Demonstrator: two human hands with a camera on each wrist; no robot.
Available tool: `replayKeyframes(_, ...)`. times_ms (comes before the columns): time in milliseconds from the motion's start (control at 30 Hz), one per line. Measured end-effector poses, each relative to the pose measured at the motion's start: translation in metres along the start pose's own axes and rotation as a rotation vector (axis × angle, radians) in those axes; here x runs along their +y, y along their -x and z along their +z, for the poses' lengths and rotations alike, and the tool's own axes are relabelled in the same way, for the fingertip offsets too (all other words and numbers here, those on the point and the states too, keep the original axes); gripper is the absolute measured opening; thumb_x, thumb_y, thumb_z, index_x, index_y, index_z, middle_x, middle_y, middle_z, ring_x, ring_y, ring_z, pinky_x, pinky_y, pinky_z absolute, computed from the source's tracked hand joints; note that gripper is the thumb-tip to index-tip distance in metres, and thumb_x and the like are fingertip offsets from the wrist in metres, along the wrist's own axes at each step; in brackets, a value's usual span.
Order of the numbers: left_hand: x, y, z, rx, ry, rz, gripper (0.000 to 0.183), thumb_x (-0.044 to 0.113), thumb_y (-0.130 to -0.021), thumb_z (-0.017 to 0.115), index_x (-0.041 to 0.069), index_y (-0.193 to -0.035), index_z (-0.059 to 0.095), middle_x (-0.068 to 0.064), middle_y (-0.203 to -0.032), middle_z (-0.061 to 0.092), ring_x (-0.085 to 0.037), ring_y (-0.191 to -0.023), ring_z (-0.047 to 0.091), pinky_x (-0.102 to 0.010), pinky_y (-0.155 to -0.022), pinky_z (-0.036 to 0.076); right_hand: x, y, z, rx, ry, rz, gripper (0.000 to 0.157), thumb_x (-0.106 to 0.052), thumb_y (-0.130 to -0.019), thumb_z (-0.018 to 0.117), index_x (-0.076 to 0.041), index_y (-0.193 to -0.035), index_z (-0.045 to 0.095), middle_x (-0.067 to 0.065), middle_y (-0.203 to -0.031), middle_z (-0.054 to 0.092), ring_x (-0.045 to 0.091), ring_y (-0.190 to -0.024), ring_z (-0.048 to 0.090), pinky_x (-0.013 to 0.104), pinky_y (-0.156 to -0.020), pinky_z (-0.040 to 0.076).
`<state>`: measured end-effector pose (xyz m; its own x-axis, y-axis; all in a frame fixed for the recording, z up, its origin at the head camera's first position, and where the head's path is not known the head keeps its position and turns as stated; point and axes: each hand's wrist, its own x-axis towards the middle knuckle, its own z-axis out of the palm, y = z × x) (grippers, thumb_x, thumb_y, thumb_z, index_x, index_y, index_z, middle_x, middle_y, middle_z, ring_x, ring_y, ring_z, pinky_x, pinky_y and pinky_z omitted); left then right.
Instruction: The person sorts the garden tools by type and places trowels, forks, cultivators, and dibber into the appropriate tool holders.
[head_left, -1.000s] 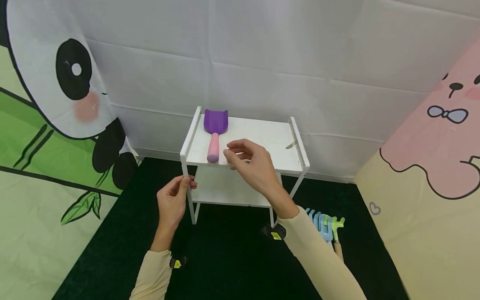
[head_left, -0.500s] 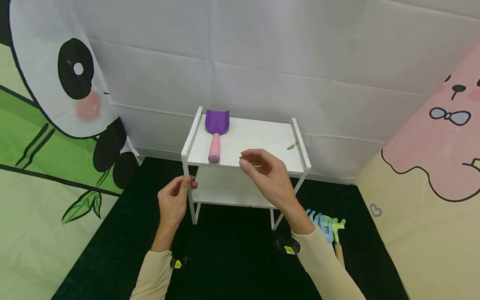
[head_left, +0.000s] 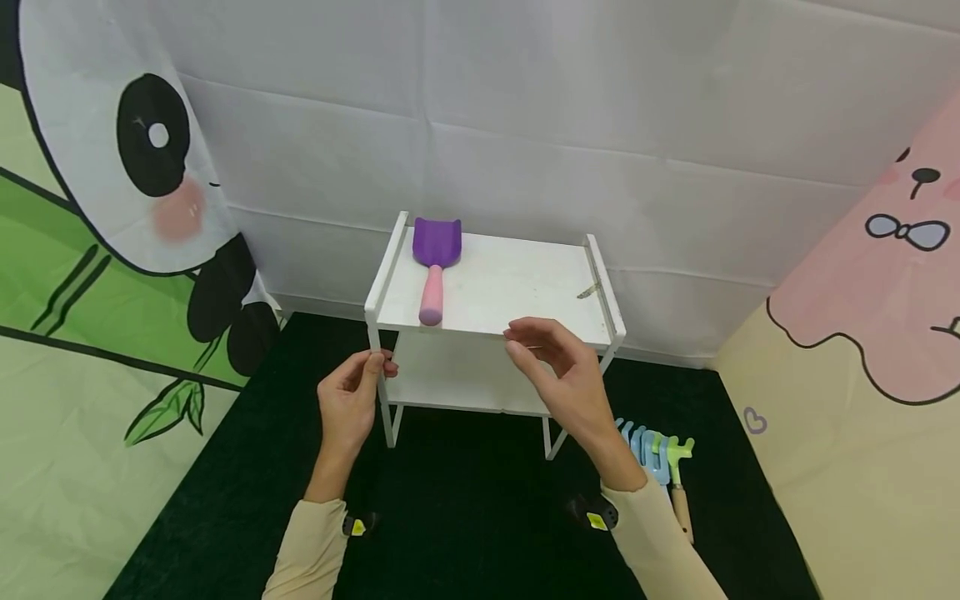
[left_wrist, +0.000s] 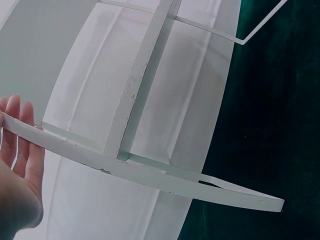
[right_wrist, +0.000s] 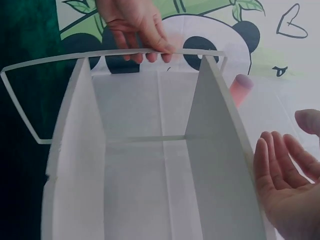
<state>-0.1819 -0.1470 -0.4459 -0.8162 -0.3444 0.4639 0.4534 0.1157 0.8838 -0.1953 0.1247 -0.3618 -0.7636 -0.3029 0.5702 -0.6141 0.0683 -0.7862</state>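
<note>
In the head view, the left hand (head_left: 348, 392) pinches a leg (head_left: 386, 415) of the shelf (head_left: 517, 279); from that grip the scoop (head_left: 434, 271) lies on top, at one o'clock. The right hand (head_left: 566, 375), loosely bent, grasps nothing, the scoop at its ten o'clock.

2 arms (head_left: 303, 546) reach forward, the left grip (head_left: 348, 402) pinching, the right grip (head_left: 564, 379) curved loosely, thumb (right_wrist: 308, 121) apart.

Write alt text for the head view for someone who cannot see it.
A person's left hand grips the left front leg of a white shelf unit, right hand open near its front edge. A pink-handled purple shovel lies on top; a blue rake lies on the floor.
</note>
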Motion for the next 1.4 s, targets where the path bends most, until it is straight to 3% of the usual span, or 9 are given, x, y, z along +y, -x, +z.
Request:
replayKeyframes(133, -0.001, 0.0, -0.001, 0.0, 0.004, -0.003, 0.018, 0.002, -0.104, 0.059, -0.012, -0.103, 0.071, -0.025, -0.091, 0.073, -0.007, -0.083, 0.071, -0.022, -0.088, 0.055, 0.006, 0.01, -0.004, 0.018, -0.001, -0.037, 0.029, 0.003, -0.098, 0.064, 0.001, -0.127, 0.063, 0.017, -0.121, 0.067, 0.022, -0.109, 0.066, 0.031, -0.099, 0.054)
replayKeyframes(500, 0.0, 0.0, -0.002, 0.004, 0.007, -0.001, 0.018, 0.002, -0.104, 0.059, -0.012, -0.103, 0.071, -0.028, -0.092, 0.072, -0.007, -0.083, 0.071, -0.021, -0.088, 0.055, 0.021, 0.038, -0.015, 0.054, 0.026, -0.029, 0.03, 0.008, -0.097, 0.063, 0.004, -0.127, 0.063, 0.02, -0.121, 0.067, 0.018, -0.11, 0.067, 0.029, -0.097, 0.055)
replayKeyframes(1033, 0.001, 0.0, -0.002, 0.002, 0.032, 0.014, 0.017, -0.001, -0.103, 0.058, -0.013, -0.101, 0.07, -0.029, -0.091, 0.071, -0.008, -0.082, 0.072, -0.021, -0.087, 0.056, 0.044, 0.077, -0.031, 0.091, 0.083, 0.082, 0.031, 0.007, -0.098, 0.062, 0.0, -0.129, 0.062, 0.017, -0.12, 0.068, 0.021, -0.108, 0.067, 0.024, -0.095, 0.054)
replayKeyframes(1400, 0.002, 0.0, 0.0, -0.003, 0.018, 0.005, 0.017, 0.0, -0.103, 0.058, -0.013, -0.103, 0.07, -0.031, -0.092, 0.07, -0.008, -0.082, 0.071, -0.02, -0.087, 0.056, 0.056, 0.102, -0.046, 0.142, 0.126, 0.168, 0.028, 0.003, -0.101, 0.061, -0.002, -0.129, 0.063, 0.016, -0.121, 0.068, 0.014, -0.106, 0.066, 0.02, -0.094, 0.053)
